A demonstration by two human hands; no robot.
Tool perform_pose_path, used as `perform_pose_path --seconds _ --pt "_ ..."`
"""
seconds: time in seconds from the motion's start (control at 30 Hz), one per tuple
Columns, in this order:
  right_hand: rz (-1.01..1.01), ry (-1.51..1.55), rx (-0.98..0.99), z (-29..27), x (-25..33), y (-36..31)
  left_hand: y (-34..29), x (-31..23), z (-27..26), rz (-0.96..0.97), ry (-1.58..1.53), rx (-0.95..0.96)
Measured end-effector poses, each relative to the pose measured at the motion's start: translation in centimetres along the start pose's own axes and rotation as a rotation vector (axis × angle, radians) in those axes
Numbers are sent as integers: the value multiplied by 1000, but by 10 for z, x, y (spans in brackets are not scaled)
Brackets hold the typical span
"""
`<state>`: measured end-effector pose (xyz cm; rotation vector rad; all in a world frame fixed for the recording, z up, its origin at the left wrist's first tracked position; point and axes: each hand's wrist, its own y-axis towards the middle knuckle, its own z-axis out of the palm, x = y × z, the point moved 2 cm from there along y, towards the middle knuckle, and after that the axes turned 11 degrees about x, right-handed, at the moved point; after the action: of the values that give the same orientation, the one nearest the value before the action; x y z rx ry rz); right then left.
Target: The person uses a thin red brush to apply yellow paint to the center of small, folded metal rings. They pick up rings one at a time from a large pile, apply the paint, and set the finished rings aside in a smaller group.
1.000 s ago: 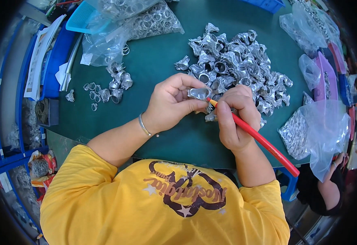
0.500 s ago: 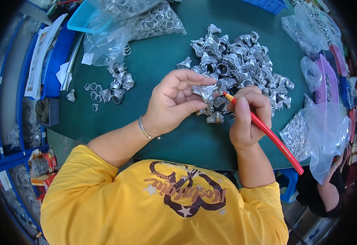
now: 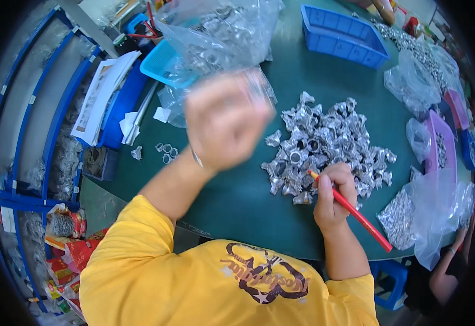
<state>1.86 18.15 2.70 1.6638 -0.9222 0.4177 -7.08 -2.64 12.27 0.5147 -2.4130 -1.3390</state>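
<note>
My right hand [image 3: 335, 193] is closed around a thick red pencil [image 3: 363, 220], its tip pointing left over the near side of a heap of ornate silver metal rings [image 3: 329, 130]. Smeared by motion, my left hand [image 3: 224, 122] is raised over the green table [image 3: 232, 217], left of the heap. Its fingers are too blurred to show whether anything is in them. A single ring [image 3: 273, 138] lies just left of the heap. Several small plain rings [image 3: 167, 154] are visible left of my left forearm, which hides part of the tabletop.
Beyond my left hand, a clear bag of metal parts [image 3: 226, 35] leans by a turquoise basket [image 3: 158, 65]. A blue bin [image 3: 346, 41] stands at the back. Along the right are a pink tray [image 3: 435, 136] and a bag of rings [image 3: 397, 220]. Papers [image 3: 104, 95] and a grey box [image 3: 101, 163] are left.
My left hand has left the heap, moving up and left; the ornate ring it held is no longer discernible. My right hand still grips the pencil. The view has shifted, showing more of the far table.
</note>
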Motion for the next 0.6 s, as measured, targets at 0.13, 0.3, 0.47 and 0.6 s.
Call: perform_pose_path --seconds 0.13,0.3,0.47,0.6 --pt "-5 -12 19 3 3 4 30 116 -2 -201 332 -31" --pt "33 -8 -10 4 -3 2 33 72 -3 -139 269 -113" --pt "6 -19 -5 3 0 2 -35 0 49 -152 -148 442" --pt "12 -14 -9 5 0 4 -90 2 73 -493 -325 714"
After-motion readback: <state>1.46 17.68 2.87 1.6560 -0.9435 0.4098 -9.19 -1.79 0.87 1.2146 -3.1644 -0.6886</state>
